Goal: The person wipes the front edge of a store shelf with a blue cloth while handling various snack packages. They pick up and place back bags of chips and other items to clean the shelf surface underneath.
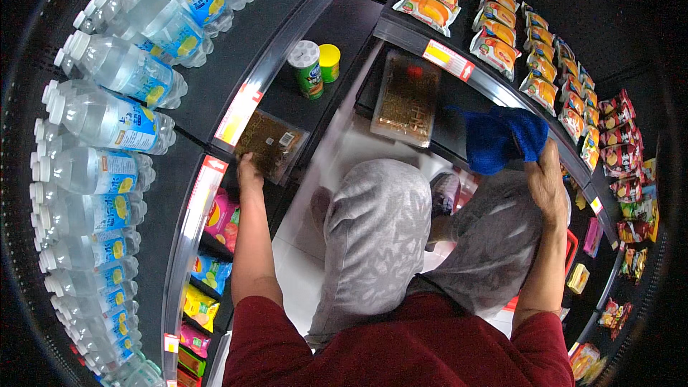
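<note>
My left hand (250,167) grips the near edge of a flat clear plastic package with brown contents (275,145), on the lower left shelf under the price rail; part of it lies beneath the rail. My right hand (544,177) holds a crumpled blue cloth (497,137) above the lower right shelf, beside the right shelf's edge. A second flat plastic package with brown contents (407,99) lies on that lower right shelf, to the left of the cloth. Two green cans, one with a yellow lid (329,62) and one with a pale lid (308,69), stand beyond the left package.
Rows of clear drink bottles (123,67) fill the upper left shelf. Packaged bread (495,51) lines the upper right shelf. Snack bags (212,270) sit below the left price rail (201,199). My knees are between both shelves, above a pale tiled floor (298,231).
</note>
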{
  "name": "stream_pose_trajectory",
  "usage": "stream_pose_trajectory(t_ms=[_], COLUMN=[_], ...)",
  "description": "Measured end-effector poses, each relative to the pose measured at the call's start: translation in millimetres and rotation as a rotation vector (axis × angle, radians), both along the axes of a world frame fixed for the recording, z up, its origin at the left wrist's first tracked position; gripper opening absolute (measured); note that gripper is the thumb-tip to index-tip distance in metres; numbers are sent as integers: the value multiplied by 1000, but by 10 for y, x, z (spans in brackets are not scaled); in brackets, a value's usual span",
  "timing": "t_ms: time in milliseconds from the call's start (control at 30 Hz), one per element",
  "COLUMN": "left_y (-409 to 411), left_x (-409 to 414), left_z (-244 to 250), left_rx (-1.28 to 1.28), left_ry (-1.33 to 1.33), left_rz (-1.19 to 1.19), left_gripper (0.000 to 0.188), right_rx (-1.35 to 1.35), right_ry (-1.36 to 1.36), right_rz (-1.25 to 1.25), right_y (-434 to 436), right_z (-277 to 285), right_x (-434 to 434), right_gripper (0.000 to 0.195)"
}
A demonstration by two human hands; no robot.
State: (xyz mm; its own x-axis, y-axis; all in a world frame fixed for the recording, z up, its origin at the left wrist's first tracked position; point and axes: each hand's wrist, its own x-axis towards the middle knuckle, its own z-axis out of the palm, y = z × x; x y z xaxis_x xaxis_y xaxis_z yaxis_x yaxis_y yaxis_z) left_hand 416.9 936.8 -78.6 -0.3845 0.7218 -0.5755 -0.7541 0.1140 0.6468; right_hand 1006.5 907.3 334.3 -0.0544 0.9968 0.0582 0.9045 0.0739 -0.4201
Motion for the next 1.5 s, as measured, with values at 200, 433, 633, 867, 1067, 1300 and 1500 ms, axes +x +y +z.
stream_pose_trajectory(t_ms=[200,433,633,867,1067,1300,1500], left_y=[41,54,-54,-128,-235,-101,566], left_x=[167,460,202,409,468,1311,2179], left_z=[74,370,110,319,563,911,679], left_rx=[-61,-83,-199,-299,-539,54,374], left_ry=[67,303,540,427,754,1333,1084], left_rz=[34,56,74,66,16,-131,-723], left_gripper=[36,38,29,30,31,23,20], right_rx=[8,5,-22,32,59,104,65], right_ry=[-37,-65,-68,-31,-28,83,121], right_rz=[-11,-26,1,2,31,140,245], right_y=[-31,-77,-67,-134,-155,-85,-4], right_z=[-11,-73,53,-3,72,168,264], right_x=[14,126,7,76,52,-42,-138], right_gripper=[42,43,43,41,39,29,22])
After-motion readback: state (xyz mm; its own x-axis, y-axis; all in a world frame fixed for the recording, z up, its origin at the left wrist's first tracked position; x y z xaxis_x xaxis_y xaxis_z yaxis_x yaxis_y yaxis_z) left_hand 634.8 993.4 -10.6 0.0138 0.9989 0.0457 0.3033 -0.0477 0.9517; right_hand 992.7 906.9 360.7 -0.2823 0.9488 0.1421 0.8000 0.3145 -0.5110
